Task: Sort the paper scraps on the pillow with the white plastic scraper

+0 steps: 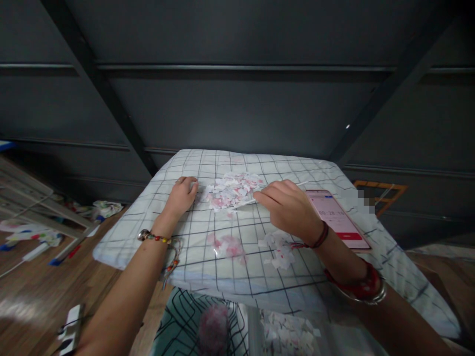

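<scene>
A heap of small white and pink paper-like scraps point(232, 190) lies spread on the checked cloth. My left hand point(182, 194) rests on the cloth at the heap's left edge, fingers loosely bent and nothing seen in them. On the other side, my right hand point(284, 205) is closed around a thin white stick-like tool point(245, 203); its left end reaches the near edge of the heap and its other end sticks out past the knuckles. Closer to me lie a clear bag with pink bits point(228, 245) and a smaller pile of white scraps point(279, 249), just below my right wrist.
A phone point(336, 217) showing a timer lies right of my right hand on the cloth-covered table point(148, 217). Below the near edge are a clear container of scraps point(289, 333) and a pink fuzzy bundle point(214, 329). A dark panelled wall point(237, 109) stands behind.
</scene>
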Motion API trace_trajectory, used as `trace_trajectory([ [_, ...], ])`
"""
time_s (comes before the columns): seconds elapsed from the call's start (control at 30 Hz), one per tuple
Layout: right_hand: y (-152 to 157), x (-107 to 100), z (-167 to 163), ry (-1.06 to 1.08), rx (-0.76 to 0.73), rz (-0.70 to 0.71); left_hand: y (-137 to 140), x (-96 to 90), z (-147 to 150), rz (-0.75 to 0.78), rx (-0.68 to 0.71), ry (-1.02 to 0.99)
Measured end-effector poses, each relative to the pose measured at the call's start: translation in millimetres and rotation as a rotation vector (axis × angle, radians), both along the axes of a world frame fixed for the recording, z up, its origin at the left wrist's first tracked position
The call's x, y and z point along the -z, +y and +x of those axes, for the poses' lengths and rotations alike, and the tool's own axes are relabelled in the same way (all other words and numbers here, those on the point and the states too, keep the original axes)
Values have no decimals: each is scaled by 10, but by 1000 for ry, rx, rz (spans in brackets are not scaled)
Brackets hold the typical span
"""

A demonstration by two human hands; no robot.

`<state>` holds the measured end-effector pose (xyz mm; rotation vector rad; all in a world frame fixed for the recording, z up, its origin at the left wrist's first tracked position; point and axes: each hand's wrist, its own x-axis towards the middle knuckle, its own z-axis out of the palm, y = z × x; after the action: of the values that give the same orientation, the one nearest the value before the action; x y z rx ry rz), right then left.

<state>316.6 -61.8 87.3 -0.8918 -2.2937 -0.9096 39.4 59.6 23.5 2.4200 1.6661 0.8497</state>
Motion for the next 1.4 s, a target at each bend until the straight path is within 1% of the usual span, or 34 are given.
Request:
trace_trajectory([
  [0.23, 9, -12, 59, 9, 56, 23, -11, -6, 7, -8, -10, -16],
  [0.33, 15, 5, 46, 23, 29, 10, -17, -12, 12, -12, -16, -20],
  [0.47, 29, 1, 86, 4, -16, -40, -22, -23, 20, -11, -18, -13],
  [0.7, 35, -64, 251, 51, -15, -21, -24, -29, 24, -28, -18, -18],
  [0.9, 40, -63, 330, 53, -24, -113, -20, -28, 21, -18, -28, -14],
  [1.03, 62, -51, 403, 98, 8, -115, -21, -25, 18, -15, -23, -19],
  [1.13, 81, -38, 435, 92, 28, -149, -21, -24, 16, -11, -26, -23],
  [1.27, 83, -46, 476, 99, -59, -228, -13, -23, 17, -15, -30, -10],
  [1.4, 79, -48, 466, 145, -111, -214, -2, -15, 19, -12, -19, -5],
])
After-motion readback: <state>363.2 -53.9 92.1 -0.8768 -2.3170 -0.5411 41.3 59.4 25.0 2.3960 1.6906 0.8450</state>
